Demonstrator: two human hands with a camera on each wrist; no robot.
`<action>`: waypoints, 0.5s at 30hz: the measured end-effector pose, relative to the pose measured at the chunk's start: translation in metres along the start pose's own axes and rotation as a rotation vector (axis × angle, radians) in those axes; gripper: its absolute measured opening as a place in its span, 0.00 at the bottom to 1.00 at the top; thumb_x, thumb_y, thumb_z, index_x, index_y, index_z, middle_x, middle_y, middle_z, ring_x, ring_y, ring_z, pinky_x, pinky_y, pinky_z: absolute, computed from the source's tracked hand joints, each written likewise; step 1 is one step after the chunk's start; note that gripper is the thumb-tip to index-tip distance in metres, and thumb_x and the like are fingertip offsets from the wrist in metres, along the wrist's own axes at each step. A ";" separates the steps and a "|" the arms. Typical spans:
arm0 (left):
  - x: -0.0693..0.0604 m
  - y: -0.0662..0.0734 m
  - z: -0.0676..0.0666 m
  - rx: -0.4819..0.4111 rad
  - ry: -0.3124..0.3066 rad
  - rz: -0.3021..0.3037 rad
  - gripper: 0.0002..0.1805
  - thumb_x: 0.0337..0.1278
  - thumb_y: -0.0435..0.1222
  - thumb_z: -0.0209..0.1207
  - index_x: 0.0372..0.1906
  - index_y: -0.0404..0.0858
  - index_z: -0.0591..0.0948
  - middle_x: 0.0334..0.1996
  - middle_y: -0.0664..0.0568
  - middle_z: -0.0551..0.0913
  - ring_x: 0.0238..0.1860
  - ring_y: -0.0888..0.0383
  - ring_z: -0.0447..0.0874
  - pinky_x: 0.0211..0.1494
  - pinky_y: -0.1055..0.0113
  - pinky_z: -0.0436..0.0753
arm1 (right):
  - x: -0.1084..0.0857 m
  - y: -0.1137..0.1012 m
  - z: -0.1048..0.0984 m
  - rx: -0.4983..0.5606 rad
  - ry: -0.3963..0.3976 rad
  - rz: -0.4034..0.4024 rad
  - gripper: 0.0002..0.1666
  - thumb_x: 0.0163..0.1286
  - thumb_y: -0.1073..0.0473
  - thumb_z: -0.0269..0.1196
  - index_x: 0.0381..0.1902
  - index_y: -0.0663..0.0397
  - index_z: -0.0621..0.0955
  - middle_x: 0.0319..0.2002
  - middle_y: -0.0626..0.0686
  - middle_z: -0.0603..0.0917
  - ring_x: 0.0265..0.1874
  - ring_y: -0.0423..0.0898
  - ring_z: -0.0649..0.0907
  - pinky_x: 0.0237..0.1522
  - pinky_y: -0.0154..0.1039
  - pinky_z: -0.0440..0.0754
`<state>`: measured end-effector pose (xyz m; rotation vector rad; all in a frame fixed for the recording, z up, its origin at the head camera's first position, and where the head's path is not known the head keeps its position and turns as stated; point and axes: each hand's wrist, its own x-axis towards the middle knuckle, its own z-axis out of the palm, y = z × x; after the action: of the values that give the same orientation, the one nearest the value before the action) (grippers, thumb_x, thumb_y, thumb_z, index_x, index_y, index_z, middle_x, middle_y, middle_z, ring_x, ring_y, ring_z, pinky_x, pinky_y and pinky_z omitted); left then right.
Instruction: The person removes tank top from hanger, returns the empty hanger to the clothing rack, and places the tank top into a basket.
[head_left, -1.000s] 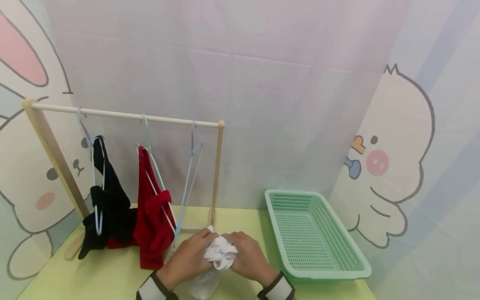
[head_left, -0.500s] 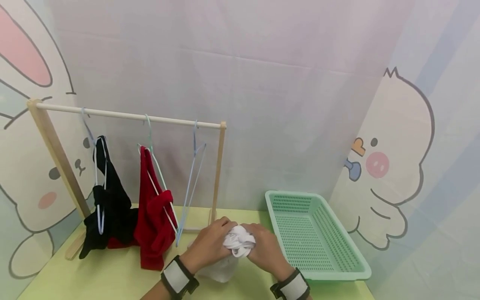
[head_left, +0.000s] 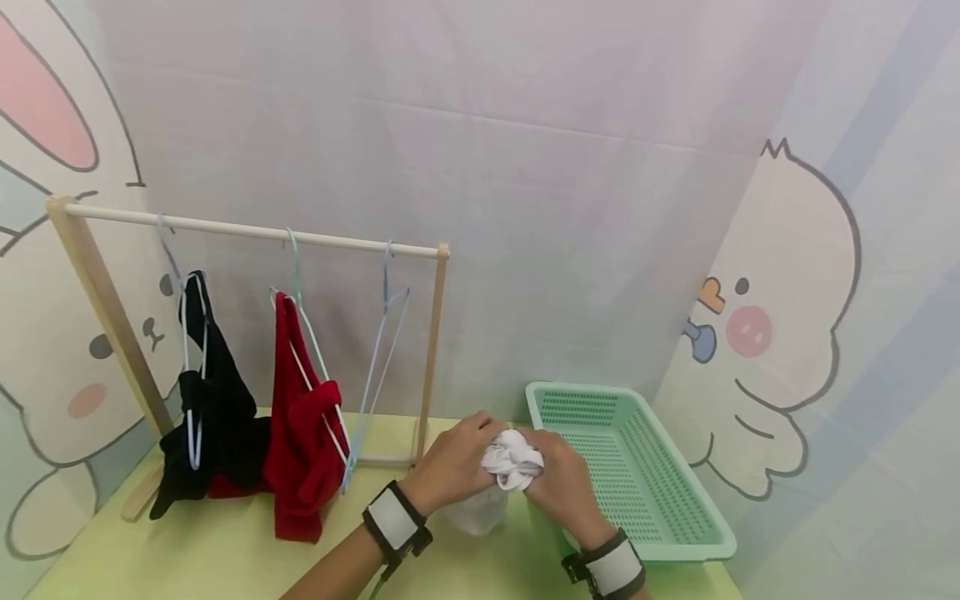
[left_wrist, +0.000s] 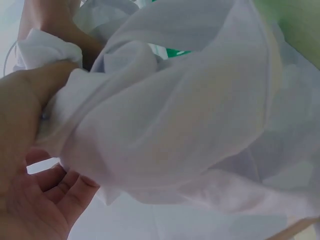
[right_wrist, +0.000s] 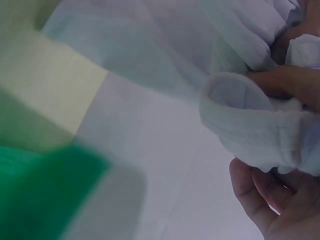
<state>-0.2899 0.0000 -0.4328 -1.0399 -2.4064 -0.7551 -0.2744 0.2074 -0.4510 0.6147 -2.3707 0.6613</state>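
Note:
Over the table, to the left of the green basket, both hands grip a bunched white garment [head_left: 513, 460] between them. My left hand [head_left: 457, 465] holds its left side and my right hand [head_left: 564, 482] its right side. Part of the cloth hangs below the hands. Up close in the left wrist view, loose folds of the garment [left_wrist: 165, 115] spread away from the thumb and fingers [left_wrist: 75, 197]. A rolled opening of the garment [right_wrist: 235, 107] shows above the right fingers [right_wrist: 250, 187] in the right wrist view. Its full shape is hidden in the folds.
A wooden rack with a white rod [head_left: 247, 227] stands on the left. A black garment [head_left: 225, 417] and a red garment [head_left: 307, 433] hang there, beside a bare light blue hanger [head_left: 371, 383]. The green basket [head_left: 637, 552] sits on the yellow table [head_left: 247, 567] at right.
Both hands have moved right and slightly away from the body with the white garment, from near the bare hanger to beside the basket. The rack and basket have stayed put.

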 end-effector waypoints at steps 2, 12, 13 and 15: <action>0.006 0.002 0.000 0.015 -0.005 0.008 0.24 0.58 0.38 0.78 0.59 0.40 0.85 0.47 0.51 0.83 0.40 0.61 0.78 0.38 0.73 0.78 | 0.000 0.002 -0.003 -0.016 0.024 0.004 0.31 0.51 0.69 0.83 0.55 0.59 0.89 0.46 0.57 0.90 0.42 0.52 0.89 0.40 0.48 0.88; 0.045 0.017 0.003 0.043 0.021 0.058 0.24 0.61 0.37 0.76 0.61 0.40 0.85 0.47 0.50 0.83 0.41 0.59 0.79 0.39 0.72 0.79 | 0.011 0.016 -0.031 -0.044 0.100 -0.008 0.33 0.53 0.67 0.84 0.58 0.64 0.87 0.50 0.62 0.90 0.47 0.60 0.90 0.41 0.56 0.89; 0.049 0.019 0.004 0.045 0.022 0.062 0.24 0.61 0.37 0.76 0.61 0.40 0.85 0.47 0.50 0.83 0.41 0.59 0.79 0.39 0.72 0.79 | 0.011 0.018 -0.034 -0.051 0.113 -0.011 0.33 0.53 0.68 0.84 0.57 0.65 0.87 0.50 0.63 0.90 0.47 0.60 0.90 0.41 0.56 0.89; 0.055 0.023 0.005 0.050 0.023 0.063 0.23 0.62 0.37 0.75 0.61 0.41 0.85 0.48 0.50 0.83 0.42 0.59 0.79 0.39 0.73 0.78 | 0.012 0.022 -0.039 -0.065 0.133 -0.015 0.32 0.52 0.70 0.84 0.57 0.65 0.87 0.49 0.64 0.90 0.46 0.61 0.90 0.39 0.57 0.89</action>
<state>-0.3087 0.0455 -0.3988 -1.0763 -2.3488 -0.6778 -0.2788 0.2435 -0.4224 0.5422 -2.2530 0.5972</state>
